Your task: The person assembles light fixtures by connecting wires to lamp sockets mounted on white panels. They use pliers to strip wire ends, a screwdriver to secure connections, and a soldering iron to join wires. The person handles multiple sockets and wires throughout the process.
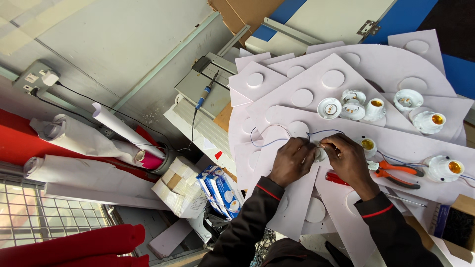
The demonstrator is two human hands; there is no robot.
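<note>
My left hand and my right hand meet over a small white lamp holder, both gripping it above a stack of white foam boards with round cut-outs. Thin blue and dark wires loop out from the holder to the left and up. The holder is mostly hidden by my fingers. A red-handled screwdriver lies just under my right wrist.
Several white lamp holders sit on the boards, one at the right with wires. Orange-handled pliers lie to the right. A soldering iron rests on a grey box. Paper rolls, small cartons and a wall socket are left.
</note>
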